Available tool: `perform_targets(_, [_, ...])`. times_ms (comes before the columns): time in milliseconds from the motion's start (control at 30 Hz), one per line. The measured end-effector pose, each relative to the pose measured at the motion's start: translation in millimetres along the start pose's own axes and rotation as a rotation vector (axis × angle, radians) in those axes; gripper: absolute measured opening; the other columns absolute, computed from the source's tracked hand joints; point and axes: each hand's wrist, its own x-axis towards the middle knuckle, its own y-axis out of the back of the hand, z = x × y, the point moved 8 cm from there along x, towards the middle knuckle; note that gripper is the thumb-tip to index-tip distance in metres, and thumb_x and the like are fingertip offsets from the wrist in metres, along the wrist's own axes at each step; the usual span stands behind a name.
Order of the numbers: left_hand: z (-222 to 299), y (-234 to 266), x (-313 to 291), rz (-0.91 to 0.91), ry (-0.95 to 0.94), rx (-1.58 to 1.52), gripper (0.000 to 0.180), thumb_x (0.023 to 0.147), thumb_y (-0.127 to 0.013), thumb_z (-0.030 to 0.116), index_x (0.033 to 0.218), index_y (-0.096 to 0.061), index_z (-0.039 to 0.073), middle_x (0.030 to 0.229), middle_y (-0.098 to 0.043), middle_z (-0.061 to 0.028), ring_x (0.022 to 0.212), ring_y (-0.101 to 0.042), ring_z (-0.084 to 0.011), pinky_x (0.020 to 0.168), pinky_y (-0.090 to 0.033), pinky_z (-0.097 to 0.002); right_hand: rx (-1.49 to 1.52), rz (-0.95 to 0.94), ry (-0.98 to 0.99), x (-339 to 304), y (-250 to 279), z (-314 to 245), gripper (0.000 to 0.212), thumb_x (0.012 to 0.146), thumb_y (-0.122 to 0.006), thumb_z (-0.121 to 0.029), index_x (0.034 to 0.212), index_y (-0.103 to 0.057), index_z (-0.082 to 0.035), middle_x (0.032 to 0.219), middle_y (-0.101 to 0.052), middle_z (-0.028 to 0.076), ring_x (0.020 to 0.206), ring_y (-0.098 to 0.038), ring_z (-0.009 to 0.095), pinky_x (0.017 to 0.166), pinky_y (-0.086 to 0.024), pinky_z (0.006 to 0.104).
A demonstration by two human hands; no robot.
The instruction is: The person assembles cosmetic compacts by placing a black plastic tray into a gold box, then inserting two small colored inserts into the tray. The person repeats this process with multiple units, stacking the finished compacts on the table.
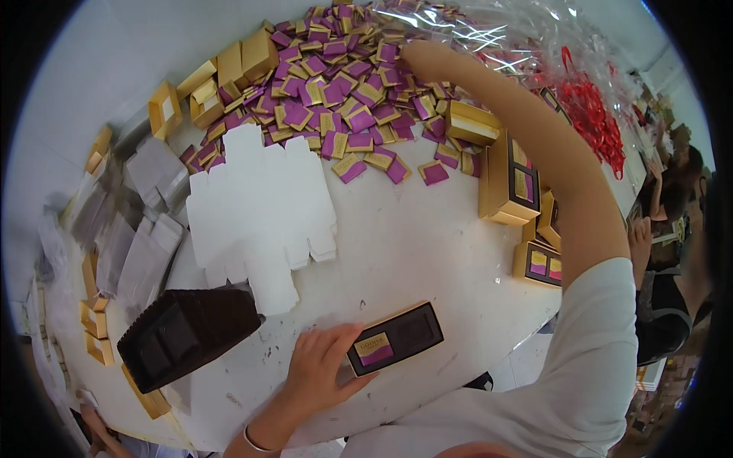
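My left hand (324, 362) grips the near left end of a small gold-edged box (402, 362), thumb on one side and fingers on the other. The box has a dark two-compartment insert (416, 328). One gold-and-purple wrapped chocolate (373, 349) lies in the compartment by my hand; the other compartment shows only dark insert. My right arm stretches far across the table, and my right hand (421, 59) is at the back, over the heap of wrapped chocolates (336, 95). Its fingers are hidden, so what it touches does not show.
Dark inserts (187, 336) stand stacked at left, beside flat white card blanks (259, 206) and clear sleeves (149, 259). Filled gold boxes (500, 179) are piled at right. Clear plastic film (473, 34) and red ribbons (592, 122) lie behind. Other people (672, 183) sit at far right.
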Motion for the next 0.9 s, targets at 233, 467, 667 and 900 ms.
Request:
perform_targets(233, [3,1,1,0.013,-0.019,0.042,0.069,0.068,-0.077,0.03,0.125,-0.046,0.005,0.11,-0.056,-0.0105,0.09,-0.053,-0.0271,0.075,-0.039,-0.0387,1.026,-0.003,0.049,-122,88,-61,0.024,0.093,-0.047,-0.012,0.116,-0.053,-0.006,0.07,-0.055,0.004,0.062,-0.056,0.008,0.057,-0.046,0.0246])
perform_targets(467, [6,-3,-2,0.058,-0.024,0.092,0.075,0.061,-0.082,0.022,0.125,-0.047,0.002,0.112,-0.057,-0.0148,0.099,-0.053,-0.0332,0.087,-0.039,-0.0415,1.411,-0.1,0.238,-258,74,-147,0.031,0.086,-0.049,-0.001,0.117,-0.047,-0.005,0.065,-0.052,0.002,0.06,-0.047,0.008,0.058,-0.041,0.0239])
perform_targets(667, [18,-6,0,0.083,-0.012,0.182,0.074,0.065,-0.079,0.029,0.128,-0.048,0.007,0.101,-0.057,-0.0106,0.088,-0.054,-0.0278,0.079,-0.042,-0.0379,1.617,0.078,0.027,-329,26,-168,0.022,0.086,-0.053,0.003,0.107,-0.059,0.002,0.097,-0.063,0.008,0.086,-0.058,0.012,0.079,-0.047,0.0248])
perform_targets(900, [22,-12,-3,0.119,-0.061,0.23,0.075,0.065,-0.079,0.033,0.128,-0.049,0.009,0.098,-0.055,-0.0098,0.085,-0.053,-0.028,0.076,-0.043,-0.0375,0.783,0.642,0.222,-355,35,-196,0.029,0.072,-0.07,-0.006,0.1,-0.065,-0.005,0.083,-0.058,0.005,0.075,-0.055,0.02,0.063,-0.04,0.0321])
